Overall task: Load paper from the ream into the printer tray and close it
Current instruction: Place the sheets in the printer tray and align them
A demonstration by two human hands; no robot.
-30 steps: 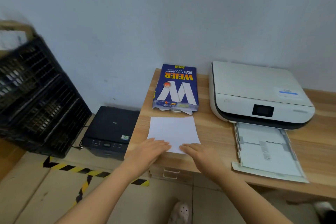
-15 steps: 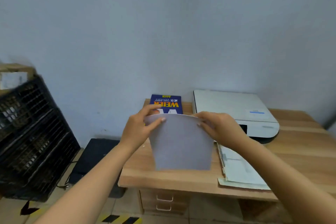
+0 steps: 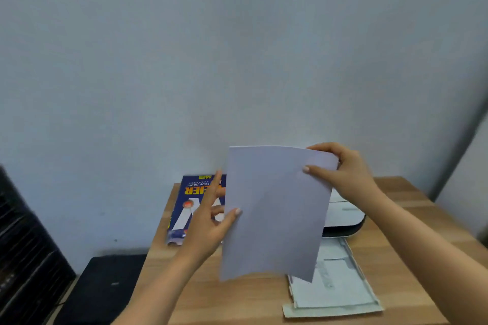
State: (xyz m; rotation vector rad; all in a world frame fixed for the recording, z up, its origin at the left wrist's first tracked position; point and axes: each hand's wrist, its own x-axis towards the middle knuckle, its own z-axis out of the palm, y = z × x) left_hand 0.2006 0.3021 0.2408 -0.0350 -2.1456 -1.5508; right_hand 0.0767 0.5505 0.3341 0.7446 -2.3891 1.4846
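A white stack of paper (image 3: 274,214) is held upright in the air above the wooden desk (image 3: 253,295). My left hand (image 3: 208,227) grips its left edge, thumb on the front. My right hand (image 3: 346,174) pinches the top right corner. Behind the paper, at the desk's back left, lies the blue ream (image 3: 190,206), partly hidden. The white printer (image 3: 343,214) sits at the right, mostly covered by the paper. Its tray (image 3: 340,290) is pulled out toward me, open, and its upper left corner is hidden by the sheets.
A black printer (image 3: 103,290) sits on the floor left of the desk. Black crates (image 3: 29,258) stand stacked at the far left. A plain grey wall (image 3: 237,47) rises behind the desk.
Both hands lifted the paper off the desk and raised it upright. It has shifted right toward the printer, and the view has tilted up.
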